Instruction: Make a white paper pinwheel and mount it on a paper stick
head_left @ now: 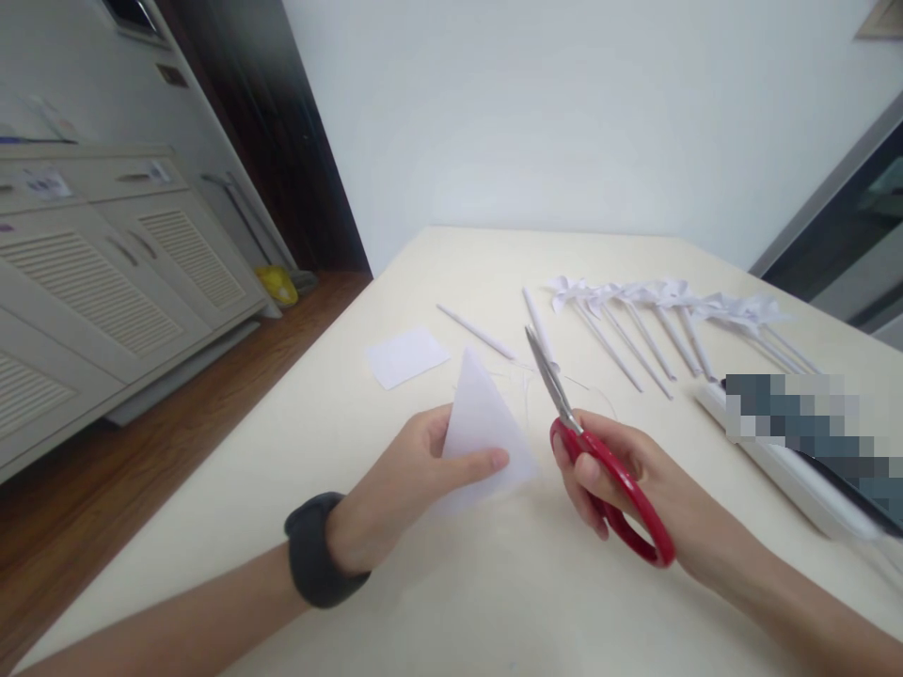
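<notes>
My left hand [409,475] pinches a folded white paper triangle [483,423] just above the cream table [451,583], its point aimed away from me. On that wrist sits a dark band [314,555]. My right hand [621,480] grips red-handled scissors [599,461], whose closed metal blades [546,371] point up and away, just right of the triangle and apart from it.
A small white paper sheet [405,355] lies beyond my left hand. Two rolled paper sticks [476,331] and a row of several white paper pinwheels [656,320] lie farther back. A white flat device [790,461] rests at the right. Cabinets [105,282] stand on the left.
</notes>
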`<state>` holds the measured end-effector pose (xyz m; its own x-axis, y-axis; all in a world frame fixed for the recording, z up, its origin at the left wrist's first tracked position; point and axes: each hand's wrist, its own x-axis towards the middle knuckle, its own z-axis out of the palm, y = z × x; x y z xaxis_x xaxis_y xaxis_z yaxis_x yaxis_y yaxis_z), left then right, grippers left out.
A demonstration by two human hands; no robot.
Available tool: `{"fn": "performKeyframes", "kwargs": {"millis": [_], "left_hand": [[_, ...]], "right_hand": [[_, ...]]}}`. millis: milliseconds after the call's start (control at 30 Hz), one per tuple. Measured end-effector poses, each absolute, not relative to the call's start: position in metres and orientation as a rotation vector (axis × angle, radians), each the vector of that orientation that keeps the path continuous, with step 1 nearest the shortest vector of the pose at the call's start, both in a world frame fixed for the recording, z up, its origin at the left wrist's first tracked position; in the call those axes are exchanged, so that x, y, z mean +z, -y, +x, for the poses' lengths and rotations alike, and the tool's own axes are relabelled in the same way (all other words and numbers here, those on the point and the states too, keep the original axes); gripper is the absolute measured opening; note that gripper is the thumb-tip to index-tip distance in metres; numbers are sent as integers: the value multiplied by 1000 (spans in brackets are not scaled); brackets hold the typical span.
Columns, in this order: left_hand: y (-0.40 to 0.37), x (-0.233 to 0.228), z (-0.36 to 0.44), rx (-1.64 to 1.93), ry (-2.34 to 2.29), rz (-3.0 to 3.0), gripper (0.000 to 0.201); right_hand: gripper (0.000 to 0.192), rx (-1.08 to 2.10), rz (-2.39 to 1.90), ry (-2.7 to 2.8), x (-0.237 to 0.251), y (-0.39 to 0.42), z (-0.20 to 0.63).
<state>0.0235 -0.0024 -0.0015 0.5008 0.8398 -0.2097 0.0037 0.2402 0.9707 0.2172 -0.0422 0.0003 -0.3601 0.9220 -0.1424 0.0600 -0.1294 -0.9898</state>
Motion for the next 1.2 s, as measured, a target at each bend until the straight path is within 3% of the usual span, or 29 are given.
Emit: {"fn": "performKeyframes", "kwargs": {"millis": [333, 533, 700, 900, 1200], "left_hand": [[-1, 0, 16, 870, -900, 1149, 28], [-2, 0, 12, 907, -861, 1171, 26], [0, 2, 14, 966, -847, 1163, 31], [2, 2, 14, 1003, -833, 1149, 29], [5, 5, 16, 895, -909, 1133, 28]], "right_hand": [[36, 1763, -1084, 1561, 3, 47, 216], [42, 1703, -1001, 1729, 3, 48, 218], [58, 1597, -1001, 1917, 4, 50, 225], [27, 1476, -1239, 1866, 5, 52, 224], [21, 1703, -1159, 1699, 4, 52, 218]]}}
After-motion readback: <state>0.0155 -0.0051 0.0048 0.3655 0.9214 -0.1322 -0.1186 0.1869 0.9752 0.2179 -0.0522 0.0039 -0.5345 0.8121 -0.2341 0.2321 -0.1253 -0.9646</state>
